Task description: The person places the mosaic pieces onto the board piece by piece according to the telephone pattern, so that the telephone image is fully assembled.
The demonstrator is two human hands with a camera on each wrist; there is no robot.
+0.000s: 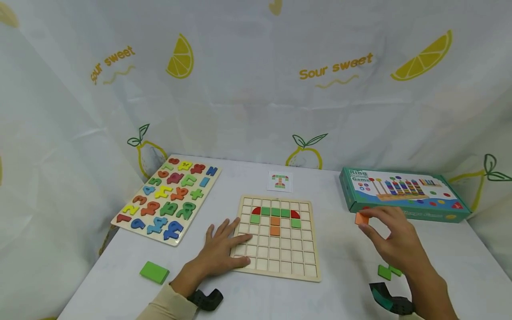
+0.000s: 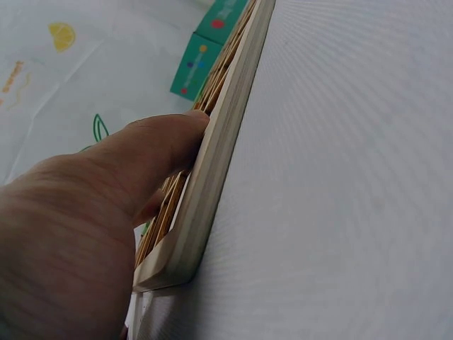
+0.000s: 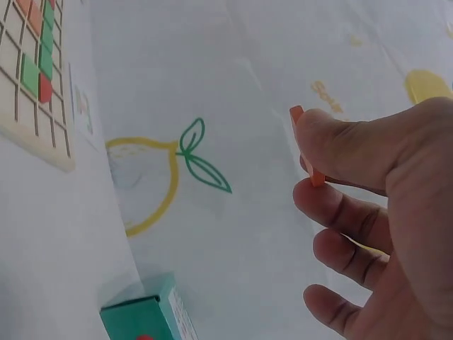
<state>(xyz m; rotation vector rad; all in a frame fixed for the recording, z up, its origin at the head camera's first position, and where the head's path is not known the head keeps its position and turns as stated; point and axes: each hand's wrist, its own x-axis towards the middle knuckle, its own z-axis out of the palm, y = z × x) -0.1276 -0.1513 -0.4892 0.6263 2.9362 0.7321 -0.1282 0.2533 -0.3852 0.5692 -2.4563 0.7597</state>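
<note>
Between thumb and fingers my right hand (image 1: 394,238) pinches an orange square tile (image 1: 362,218), held up in the air right of the board. The same orange tile (image 3: 308,145) shows edge-on in the right wrist view. My left hand (image 1: 220,249) lies with fingers spread over the left edge of a wooden grid board (image 1: 292,269); its thumb (image 2: 177,131) rests on the rim. On the board, green squares and red quarter-rounds form a row, with two orange squares (image 1: 275,226) running down from its middle and a green square under each end.
A pattern card (image 1: 280,182) lies behind the board. A letter and number puzzle (image 1: 168,200) is at left, a green boxed game (image 1: 406,195) at right. Green tiles (image 1: 384,272) lie near my right wrist, and a green block (image 1: 154,272) is left of my left hand.
</note>
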